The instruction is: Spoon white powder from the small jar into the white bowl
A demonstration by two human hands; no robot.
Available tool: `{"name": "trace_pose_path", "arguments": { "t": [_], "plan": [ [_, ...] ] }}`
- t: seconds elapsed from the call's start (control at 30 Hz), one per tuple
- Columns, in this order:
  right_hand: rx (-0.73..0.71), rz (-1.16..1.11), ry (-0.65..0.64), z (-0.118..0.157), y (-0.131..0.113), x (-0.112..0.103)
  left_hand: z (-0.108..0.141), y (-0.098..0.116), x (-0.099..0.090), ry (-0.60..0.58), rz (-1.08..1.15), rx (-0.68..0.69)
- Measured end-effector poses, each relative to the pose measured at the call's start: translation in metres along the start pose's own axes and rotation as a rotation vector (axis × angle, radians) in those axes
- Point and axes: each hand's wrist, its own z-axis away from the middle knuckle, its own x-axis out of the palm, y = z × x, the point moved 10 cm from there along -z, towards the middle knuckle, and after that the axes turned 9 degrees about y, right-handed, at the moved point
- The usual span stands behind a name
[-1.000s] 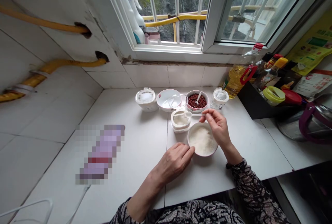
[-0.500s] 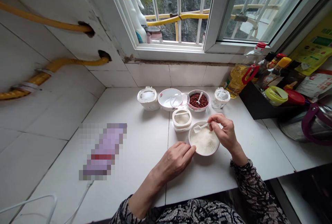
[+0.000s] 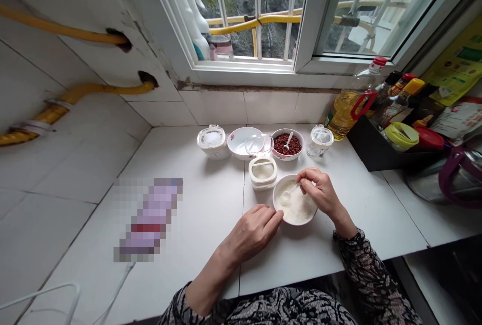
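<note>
A small white spoon [image 3: 288, 195] is pinched by its handle in my right hand [image 3: 320, 191], with its bowl end down in pale, granular powder [image 3: 299, 208]. That powder fills much of a white bowl [image 3: 276, 209] with a pinkish rim. At the bowl's near left rim, my left hand [image 3: 259, 227] holds the edge with fingertips, the other fingers curled. Just behind stands an open white-rimmed jar [image 3: 262, 177], pale contents inside and its clear lid [image 3: 259, 144] flipped back. Red beans [image 3: 283, 145] with another small white spoon [image 3: 288, 140] lie in a flowered bowl [image 3: 302, 150].
Along the back stand a jar with white grains [image 3: 213, 143], a flowered white bowl [image 3: 237, 140] and a clear jar [image 3: 320, 141]. An oil bottle [image 3: 344, 109] and a black condiment box [image 3: 367, 149] are at right. A blurred purple object [image 3: 154, 214] with a cable lies left.
My right hand has moved slightly left and tilted the spoon, whose end now sits lower in the powder. My left hand stays at the bowl's rim. The view has shifted slightly.
</note>
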Motion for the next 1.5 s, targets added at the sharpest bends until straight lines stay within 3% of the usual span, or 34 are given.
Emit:
{"name": "trace_pose_path", "arguments": {
  "t": [0.3, 0.97, 1.13, 1.3, 1.4, 1.5],
  "plan": [
    [0.312, -0.365, 0.013, 0.0, 0.028, 0.002, -0.001, 0.001, -0.001, 0.003, -0.005, 0.01],
    [0.491, -0.543, 0.103, -0.004, 0.043, 0.001, 0.002, 0.0, 0.006, -0.034, -0.045, 0.007],
    [0.394, -0.534, 0.152, -0.014, 0.027, -0.006, 0.003, 0.0, 0.006, -0.026, -0.03, 0.011],
    [0.157, -0.403, 0.199, -0.018, -0.012, -0.009, 0.003, 0.0, 0.007, -0.037, -0.034, 0.01],
    [-0.053, -0.206, 0.21, -0.017, -0.037, -0.005, 0.003, 0.0, 0.008, -0.036, -0.045, 0.008],
    [-0.373, 0.075, 0.101, -0.01, -0.064, 0.015, 0.003, 0.0, 0.008, -0.028, -0.055, 0.009]
  ]
}}
